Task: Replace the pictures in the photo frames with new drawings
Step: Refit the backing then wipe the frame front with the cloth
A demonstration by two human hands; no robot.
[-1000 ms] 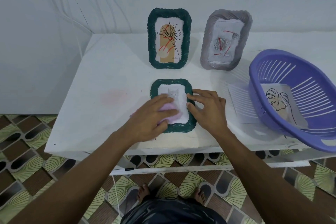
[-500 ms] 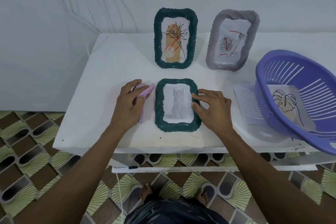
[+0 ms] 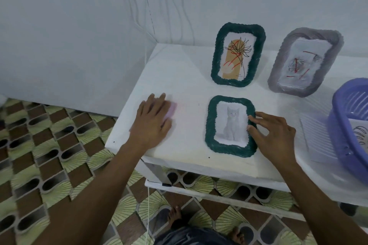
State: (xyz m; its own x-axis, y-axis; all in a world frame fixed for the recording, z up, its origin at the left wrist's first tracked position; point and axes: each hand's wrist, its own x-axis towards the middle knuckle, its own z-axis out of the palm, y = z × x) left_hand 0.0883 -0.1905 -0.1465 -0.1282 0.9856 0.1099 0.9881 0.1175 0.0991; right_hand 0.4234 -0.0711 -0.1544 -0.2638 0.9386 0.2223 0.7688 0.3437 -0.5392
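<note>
Green frame w/ cat pic (image 3: 231, 125) is laid flat near table (image 3: 179, 77) front edge, its right rim touched by right hand (image 3: 272, 133), fingers loosely spread. Pink pad (image 3: 172, 108), well left, is covered by left hand (image 3: 151, 121), fingers flat.

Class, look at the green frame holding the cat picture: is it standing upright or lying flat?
Lying flat. The cat frame rests face up on the table, unlike the flower frame standing behind it.
</note>
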